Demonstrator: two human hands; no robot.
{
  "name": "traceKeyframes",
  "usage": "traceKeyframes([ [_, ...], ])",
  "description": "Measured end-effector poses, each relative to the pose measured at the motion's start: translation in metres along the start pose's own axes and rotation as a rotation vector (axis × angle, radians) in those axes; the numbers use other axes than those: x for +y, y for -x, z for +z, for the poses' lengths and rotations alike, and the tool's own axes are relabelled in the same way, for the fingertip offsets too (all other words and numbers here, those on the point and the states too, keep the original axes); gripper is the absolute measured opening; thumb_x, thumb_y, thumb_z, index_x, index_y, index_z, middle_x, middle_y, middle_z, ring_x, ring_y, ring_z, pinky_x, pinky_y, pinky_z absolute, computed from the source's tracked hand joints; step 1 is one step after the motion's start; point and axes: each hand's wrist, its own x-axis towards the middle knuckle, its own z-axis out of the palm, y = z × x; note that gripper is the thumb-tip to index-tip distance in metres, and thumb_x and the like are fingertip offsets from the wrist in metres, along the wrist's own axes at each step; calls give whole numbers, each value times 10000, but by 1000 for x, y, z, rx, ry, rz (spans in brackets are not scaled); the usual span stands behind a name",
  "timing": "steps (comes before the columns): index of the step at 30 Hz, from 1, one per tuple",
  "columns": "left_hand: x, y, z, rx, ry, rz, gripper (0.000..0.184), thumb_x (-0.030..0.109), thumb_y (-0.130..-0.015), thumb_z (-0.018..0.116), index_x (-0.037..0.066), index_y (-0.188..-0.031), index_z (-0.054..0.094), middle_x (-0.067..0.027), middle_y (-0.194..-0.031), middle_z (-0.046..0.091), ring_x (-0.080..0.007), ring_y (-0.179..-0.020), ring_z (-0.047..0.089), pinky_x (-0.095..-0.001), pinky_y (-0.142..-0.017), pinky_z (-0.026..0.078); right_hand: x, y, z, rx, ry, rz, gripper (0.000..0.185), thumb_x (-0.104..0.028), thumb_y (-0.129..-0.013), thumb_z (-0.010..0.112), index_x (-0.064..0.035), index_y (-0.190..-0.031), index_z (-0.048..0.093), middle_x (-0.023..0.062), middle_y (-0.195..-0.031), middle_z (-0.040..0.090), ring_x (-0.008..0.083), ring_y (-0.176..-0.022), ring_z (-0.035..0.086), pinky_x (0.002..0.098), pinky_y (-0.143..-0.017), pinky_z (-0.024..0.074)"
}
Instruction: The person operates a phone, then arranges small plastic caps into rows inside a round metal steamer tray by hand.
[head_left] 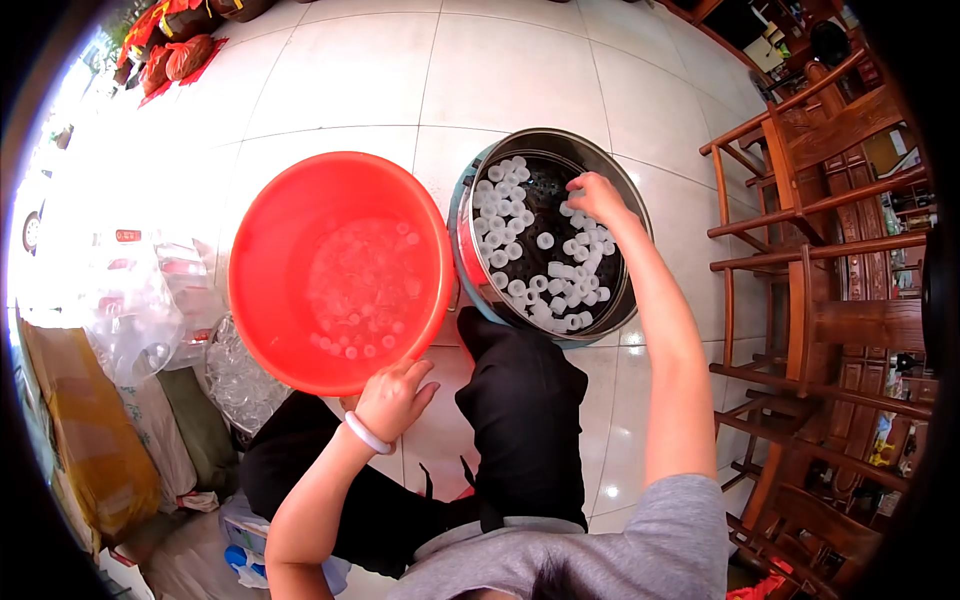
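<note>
My right hand [598, 198] is over the round metal-rimmed tray [630, 190], its fingers curled together above the pieces. Small white translucent ring-like cups [570, 290] lie scattered on the tray's dark perforated bottom, heaped along the left and lower right sides. What the fingertips hold, if anything, is hidden. At the lower right rim of a large red basin [270, 250] is my left hand [390, 400], wearing a pale bracelet, its thumb apart from the fingers. More of the small cups [370, 350] sit in the basin, several near its lower side.
Wooden chairs [800, 150] line the right side. Clear plastic bags [140, 300], a heap of clear plastic pieces [240, 370] and a yellow-brown wrapped package [90, 410] are at left. Jars with red cloth [185, 55] stand at the far left on pale floor tiles [510, 75].
</note>
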Motion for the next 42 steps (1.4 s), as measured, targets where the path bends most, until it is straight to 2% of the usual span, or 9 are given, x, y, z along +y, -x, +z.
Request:
traceKeyframes([
  [7, -1, -1, 1, 30, -22, 19, 242, 134, -770, 619, -10, -959, 571, -165, -794, 599, -323, -703, 587, -379, -641, 471, -6, 18, 17, 34, 97, -91, 235, -194, -664, 700, -73, -865, 680, 125, -1042, 518, 292, -984, 523, 370, -848, 433],
  [10, -1, -1, 2, 30, -23, 20, 244, 138, -773, 617, -9, -961, 570, -165, -796, 600, -325, -705, 586, -381, -644, 470, -6, 20, 24, 202, -20, -190, 233, -179, -683, 695, -33, -853, 636, 127, -972, 545, 280, -912, 555, 350, -802, 454],
  [15, -1, 1, 2, 10, -24, 7, 245, 140, -775, 615, -7, -965, 570, -165, -800, 600, -326, -706, 586, -380, -646, 469, -25, 17, 31, 95, -840, 25, 237, -102, -719, 666, 4, -871, 519, 83, -827, 610, 186, -760, 613, 293, -670, 485],
  [19, -1, 1, 1, 20, -20, 5, 244, 143, -779, 611, -6, -967, 570, -166, -807, 599, -324, -704, 587, -381, -647, 468, -31, 12, 39, 230, -563, -109, 243, -75, -705, 663, -7, -919, 570, 75, -802, 624, 143, -766, 615, 287, -671, 486],
  [23, -1, 1, 1, 3, -17, -4, 244, 144, -780, 609, -5, -969, 570, -166, -809, 599, -322, -714, 587, -381, -649, 468, -39, 8, 40, 337, -321, -199, 264, -104, -739, 625, -30, -992, 624, 159, -870, 636, 293, -818, 617, 363, -730, 486],
  [29, -1, 1, 0, 12, -9, 1, 245, 141, -776, 611, -7, -967, 569, -169, -808, 597, -329, -723, 585, -384, -655, 469, -47, 8, 49, 345, -156, -164, 256, -94, -761, 587, -27, -1005, 625, 196, -900, 611, 354, -882, 582, 411, -778, 473],
  [36, 2, 1, -2, 8, -9, 8, 241, 136, -775, 611, -10, -963, 568, -171, -806, 594, -333, -732, 584, -384, -654, 469, -51, -4, 56, 374, -243, -141, 242, -93, -763, 591, 10, -980, 617, 195, -898, 614, 347, -869, 590, 405, -764, 476],
  [38, 3, 1, -2, 3, -8, 6, 238, 133, -775, 611, -12, -959, 569, -170, -804, 594, -332, -729, 582, -384, -652, 468, -52, -8, 56, 351, -364, -158, 220, -67, -777, 572, 38, -967, 608, 181, -864, 636, 250, -706, 641, 332, -655, 500],
  [42, 4, 0, -1, 22, -1, 20, 237, 131, -774, 613, -12, -957, 570, -169, -800, 594, -329, -721, 581, -383, -650, 467, -43, -10, 58, 330, -623, -116, 201, -69, -799, 536, 32, -954, 615, 177, -849, 642, 224, -665, 650, 323, -634, 505],
])
